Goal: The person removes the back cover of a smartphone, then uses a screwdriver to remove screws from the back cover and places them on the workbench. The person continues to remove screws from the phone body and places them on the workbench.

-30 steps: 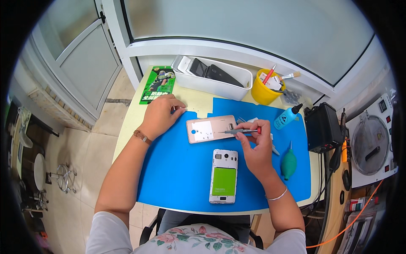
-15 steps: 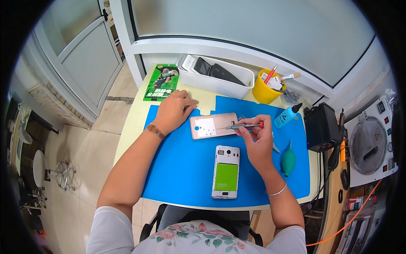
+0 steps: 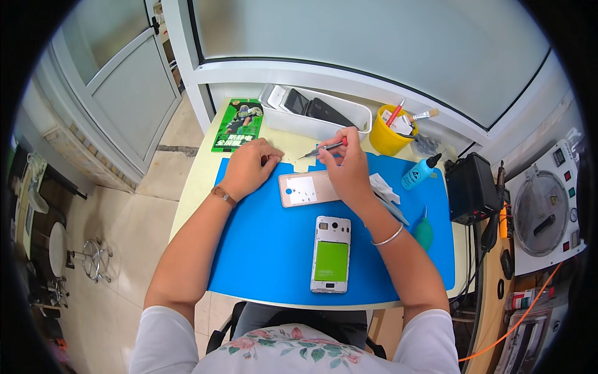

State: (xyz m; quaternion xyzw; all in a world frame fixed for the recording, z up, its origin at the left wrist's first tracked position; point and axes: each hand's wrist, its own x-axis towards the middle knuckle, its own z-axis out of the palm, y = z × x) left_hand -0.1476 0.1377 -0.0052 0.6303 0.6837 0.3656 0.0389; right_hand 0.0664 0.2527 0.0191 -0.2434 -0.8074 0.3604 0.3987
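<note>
My right hand [image 3: 346, 165] pinches a precision screwdriver [image 3: 319, 149] with a grey handle and a red end. Its thin tip points left, over the pale tabletop beyond the mat. My left hand [image 3: 249, 167] lies at the mat's upper left edge, index finger and thumb apart, holding nothing that I can see. Below my right hand, a pinkish-gold phone back cover [image 3: 324, 187] lies on the blue mat [image 3: 268, 255]; a white patch on it bears small dark specks. Nearer me is an opened phone [image 3: 332, 254] with a white frame and a green battery.
A white bin [image 3: 311, 128] of phones stands at the back, beside a green package [image 3: 238, 124]. Right of it are a yellow cup [image 3: 389, 138] with brushes, a blue bottle [image 3: 420, 173], a green air blower [image 3: 423, 234], grey tweezers [image 3: 395, 210] and a black box device [image 3: 474, 187].
My right hand has moved up and left with the screwdriver, from over the back cover to beyond it. My left hand has shifted slightly down and left, its fingers more bent.
</note>
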